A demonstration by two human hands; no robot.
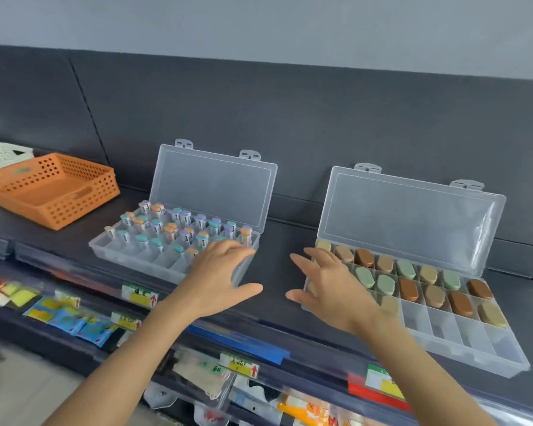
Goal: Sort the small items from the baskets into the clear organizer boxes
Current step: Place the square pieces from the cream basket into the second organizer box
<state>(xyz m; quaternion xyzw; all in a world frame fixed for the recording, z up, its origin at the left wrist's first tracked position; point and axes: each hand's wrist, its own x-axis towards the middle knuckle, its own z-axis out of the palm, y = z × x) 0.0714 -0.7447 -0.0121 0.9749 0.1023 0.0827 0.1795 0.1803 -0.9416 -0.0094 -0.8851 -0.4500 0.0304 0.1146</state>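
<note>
Near edge: lower shelf of packets, with price tags (239, 362) in green and yellow bearing red arrows; characters too blurred to read. Above it, both hands are spread flat and hold nothing. Left hand (222, 278) lies over the near right corner of the left organizer box (142, 265); right hand (330, 287) lies over the near left corner of the right organizer box (462, 342). Contact cannot be told. Each hand is nearest its own box. Both boxes run long axis left-right with lids up; free compartments are in the near rows. Capped pieces (179, 222) stand in the left box, oval pieces (408, 289) lie in the right. Far left, well apart, the orange basket (83, 207) shows no contents; the left hand is nearer it.
</note>
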